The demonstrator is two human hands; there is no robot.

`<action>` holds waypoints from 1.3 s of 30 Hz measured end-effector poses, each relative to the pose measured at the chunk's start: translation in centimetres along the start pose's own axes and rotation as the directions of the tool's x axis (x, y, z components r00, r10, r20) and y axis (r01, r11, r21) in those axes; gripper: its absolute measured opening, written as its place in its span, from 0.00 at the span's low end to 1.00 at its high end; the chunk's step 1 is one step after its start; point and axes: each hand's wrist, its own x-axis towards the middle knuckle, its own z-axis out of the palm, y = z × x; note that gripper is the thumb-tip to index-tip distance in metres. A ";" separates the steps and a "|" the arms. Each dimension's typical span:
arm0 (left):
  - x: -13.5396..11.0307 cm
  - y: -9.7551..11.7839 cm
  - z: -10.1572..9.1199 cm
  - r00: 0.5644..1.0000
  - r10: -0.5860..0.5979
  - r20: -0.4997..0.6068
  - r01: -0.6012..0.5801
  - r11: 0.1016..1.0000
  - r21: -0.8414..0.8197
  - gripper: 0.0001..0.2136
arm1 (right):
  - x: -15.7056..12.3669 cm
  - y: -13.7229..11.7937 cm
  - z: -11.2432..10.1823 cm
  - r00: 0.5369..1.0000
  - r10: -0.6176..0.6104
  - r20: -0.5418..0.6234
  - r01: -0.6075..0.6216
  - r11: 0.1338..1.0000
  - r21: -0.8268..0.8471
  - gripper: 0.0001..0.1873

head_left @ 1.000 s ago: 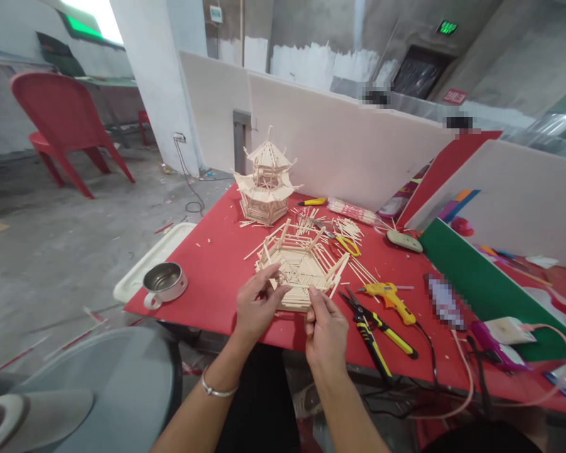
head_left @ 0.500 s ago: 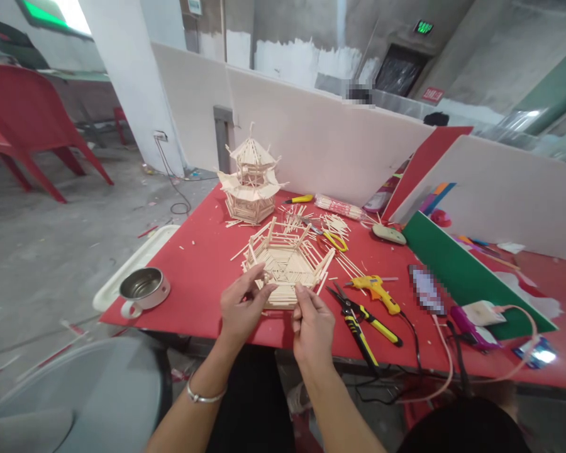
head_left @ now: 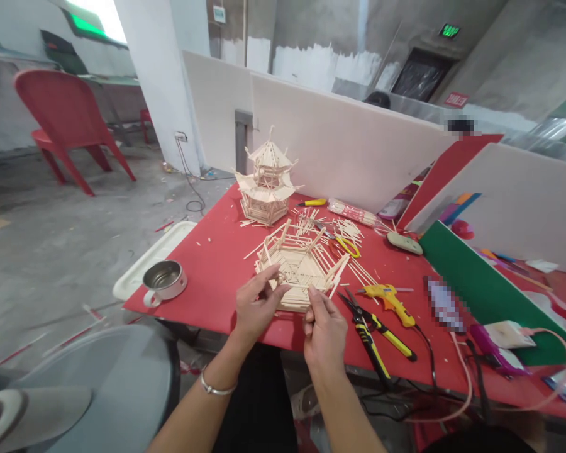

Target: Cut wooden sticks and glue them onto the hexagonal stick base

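A hexagonal frame of thin wooden sticks (head_left: 306,261), with low railings and short upright posts, rests on the red tabletop in front of me. At its near side my left hand (head_left: 258,302) is closed in a pinch, thumb and forefinger by the near-left corner. My right hand (head_left: 325,324) pinches a little further right, its other fingers curled in. A pale wooden stick (head_left: 298,287) runs between the two pinches; the fingertips partly hide its ends. Behind the frame stands a tiered pagoda model (head_left: 266,182) of the same sticks.
Right of the frame lie yellow-handled cutters (head_left: 377,333), a yellow glue gun (head_left: 390,302) with its cord, and pliers (head_left: 348,245). Loose sticks (head_left: 346,231) are scattered behind. A metal cup (head_left: 165,281) stands at the left edge; a green board (head_left: 490,296) leans at right.
The whole scene has shifted right in view as my head turned slightly left. Both hands keep their pinches at the frame's near side.
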 end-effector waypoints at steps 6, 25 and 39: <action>0.0 -0.1 0.0 1.000 0.013 0.003 -0.013 1.000 -0.017 0.19 | -0.1 0.0 -0.2 1.000 -0.010 0.007 0.011 1.000 -0.010 0.21; 0.3 0.2 -0.2 0.999 0.038 0.005 -0.038 0.999 0.035 0.18 | -0.2 -0.2 -0.1 0.999 0.001 0.036 -0.002 1.000 0.016 0.21; 0.4 0.3 -0.4 0.995 0.085 0.043 -0.088 0.994 0.070 0.18 | -0.4 -0.1 -0.6 0.997 0.028 0.067 -0.028 1.000 0.002 0.20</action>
